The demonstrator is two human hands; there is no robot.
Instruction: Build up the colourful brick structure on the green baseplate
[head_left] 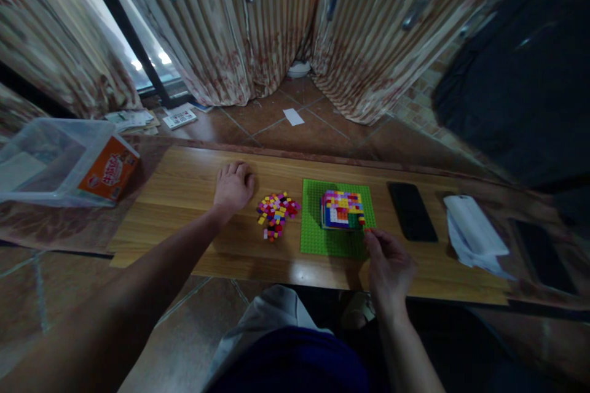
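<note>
On the wooden board, my left hand (234,185) lies palm down, fingers resting on the wood and holding nothing visible. Close to its right is a loose pile of small coloured building bricks (278,209). A green baseplate (311,236) bears a low, multicoloured brick block (342,209), its top a patchwork of yellow, red, pink, white and green. My right hand (391,263) is at the plate's near right corner, thumb and forefinger pinched. A small red brick (367,230) shows at those fingertips, just off the block's near right corner; the fingers partly hide it.
To the right lie a black phone (412,211) and a white box-like object (474,224) on thin wrapping. Another dark flat object (544,256) is farther right. A clear plastic bin (59,159) with an orange label stands at left. Curtains (276,24) hang behind.
</note>
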